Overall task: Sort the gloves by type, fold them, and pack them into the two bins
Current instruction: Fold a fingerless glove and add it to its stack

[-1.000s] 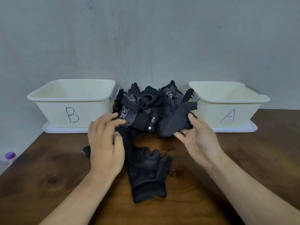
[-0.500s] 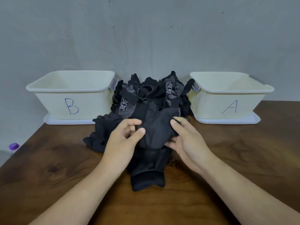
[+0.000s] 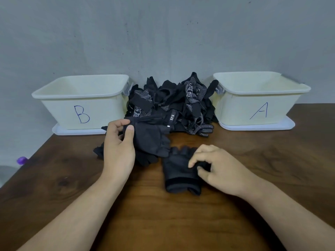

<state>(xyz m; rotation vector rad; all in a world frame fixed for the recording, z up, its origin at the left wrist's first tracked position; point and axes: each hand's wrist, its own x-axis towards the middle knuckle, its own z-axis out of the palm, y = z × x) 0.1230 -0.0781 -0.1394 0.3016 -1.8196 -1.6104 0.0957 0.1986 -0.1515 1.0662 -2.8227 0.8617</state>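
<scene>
Two pale bins stand at the back of the head view, and nothing shows inside either: bin B (image 3: pixel 63 113) in the upper left of the frame, bin A (image 3: pixel 235 109) in the upper right. Between them, against the wall, a pile of black gloves (image 3: pixel 174 104) lies heaped, some plain and some with white dots and lettering.

Left of centre, the left grip (image 3: pixel 117 147), a bare hand, pinches the edge of a plain black glove (image 3: pixel 150 138) between thumb and curled fingers at the pile's front. More black fabric lies under it. Right of centre, the right grip (image 3: pixel 215 167) is curled onto the side of a second plain glove (image 3: pixel 179 171), pinching it. That glove lies flat on the brown bench (image 3: pixel 181 223), cuff toward the lower edge. A small purple cap (image 3: pixel 22 160) sits at the far left, off the bench.

Sorting looks barely begun, so most of the risk is ahead. All the gloves are dark, so a dotted one could easily be taken for a plain one and end up in the wrong bin. The left glove touches its neighbours, and pulling it free may drag others along or spill the heap. A loosely folded glove could spring open when dropped in.
</scene>
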